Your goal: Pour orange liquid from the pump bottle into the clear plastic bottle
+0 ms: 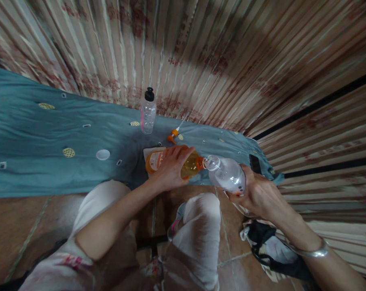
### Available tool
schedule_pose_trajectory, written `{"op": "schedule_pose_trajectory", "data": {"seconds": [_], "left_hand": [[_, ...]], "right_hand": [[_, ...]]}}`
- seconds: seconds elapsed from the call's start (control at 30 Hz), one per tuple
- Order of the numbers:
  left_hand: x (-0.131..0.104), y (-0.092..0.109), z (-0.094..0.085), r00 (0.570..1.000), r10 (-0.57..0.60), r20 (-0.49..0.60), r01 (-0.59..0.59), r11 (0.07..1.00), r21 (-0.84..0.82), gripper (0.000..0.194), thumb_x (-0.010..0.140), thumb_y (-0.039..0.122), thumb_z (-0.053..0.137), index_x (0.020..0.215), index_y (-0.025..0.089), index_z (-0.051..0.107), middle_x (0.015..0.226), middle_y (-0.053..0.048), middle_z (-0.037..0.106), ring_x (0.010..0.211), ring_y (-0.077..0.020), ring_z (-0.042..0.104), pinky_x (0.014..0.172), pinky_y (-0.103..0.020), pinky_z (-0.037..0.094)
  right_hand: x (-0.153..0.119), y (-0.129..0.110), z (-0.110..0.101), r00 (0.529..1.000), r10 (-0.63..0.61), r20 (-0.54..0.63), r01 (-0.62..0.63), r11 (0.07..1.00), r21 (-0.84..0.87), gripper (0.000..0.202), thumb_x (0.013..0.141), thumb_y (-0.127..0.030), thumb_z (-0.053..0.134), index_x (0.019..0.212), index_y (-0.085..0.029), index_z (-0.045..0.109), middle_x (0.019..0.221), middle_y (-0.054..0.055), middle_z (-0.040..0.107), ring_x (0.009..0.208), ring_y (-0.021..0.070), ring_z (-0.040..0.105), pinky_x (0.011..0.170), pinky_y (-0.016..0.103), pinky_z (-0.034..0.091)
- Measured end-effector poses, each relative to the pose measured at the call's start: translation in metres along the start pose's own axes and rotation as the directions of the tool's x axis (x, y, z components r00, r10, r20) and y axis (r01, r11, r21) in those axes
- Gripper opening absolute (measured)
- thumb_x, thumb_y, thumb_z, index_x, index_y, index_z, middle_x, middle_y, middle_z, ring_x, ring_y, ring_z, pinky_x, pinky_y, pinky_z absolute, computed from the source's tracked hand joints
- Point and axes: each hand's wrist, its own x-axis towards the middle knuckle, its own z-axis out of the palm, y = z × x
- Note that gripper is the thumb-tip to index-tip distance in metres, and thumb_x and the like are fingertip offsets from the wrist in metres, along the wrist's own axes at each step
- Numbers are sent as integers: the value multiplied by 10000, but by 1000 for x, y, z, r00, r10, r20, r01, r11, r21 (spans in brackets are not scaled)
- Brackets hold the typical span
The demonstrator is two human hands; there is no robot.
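My left hand [170,167] is wrapped round an orange bottle [190,166], tilted nearly on its side with its neck pointing right. Closed round a clear plastic bottle [228,173], my right hand [258,192] holds it tilted, its mouth towards the left. The two bottle mouths meet or almost meet; whether they touch I cannot tell. An orange pump top [173,135] with a pale tube lies on the blue cloth just beyond my left hand. Farther back stands a clear bottle with a black cap [148,113].
A blue patterned cloth [28,137] covers the long surface in front of me. On it lie a white round lid [103,154] and a dark phone-like object [255,164] at the right. Pleated curtains [170,48] hang behind. A black-and-white bag [273,246] is on the tiled floor.
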Motion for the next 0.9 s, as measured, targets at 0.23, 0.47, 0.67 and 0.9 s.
{"op": "schedule_pose_trajectory", "data": {"seconds": [0.23,0.47,0.67,0.9], "left_hand": [[0,1,0,1000,-8,8,8,1000,2,866,649,233,722,1417,228,322,1354,-113,467,1230,-316,438,1058,-495,342],[1,2,-1,1000,1,0,-1,1000,0,858,650,233,727,1413,202,335,1346,-120,467,1222,-310,437,1061,-485,344],[0,2,0,1000,2,9,-2,1000,13,850,651,224,714,1412,195,335,1342,-118,467,1216,-305,439,1061,-479,347],[1,2,-1,999,-17,27,16,1000,8,869,652,251,725,1422,225,324,1355,-116,456,1226,-314,429,1068,-490,334]], "right_hand": [[0,-1,-2,1000,5,28,-5,1000,-1,609,778,-443,531,1219,-27,473,711,126,679,591,271,626,522,337,441],[1,-1,-2,1000,1,8,-1,1000,0,596,773,-420,526,1199,-4,495,704,132,683,579,258,633,509,323,440],[1,-1,-1,1000,-12,-7,12,1000,-20,617,777,-427,521,1211,10,489,700,134,685,576,256,632,514,324,452],[1,-1,-1,1000,3,3,-2,999,-32,610,784,-429,500,1215,2,481,678,127,676,551,254,613,499,327,437]]}}
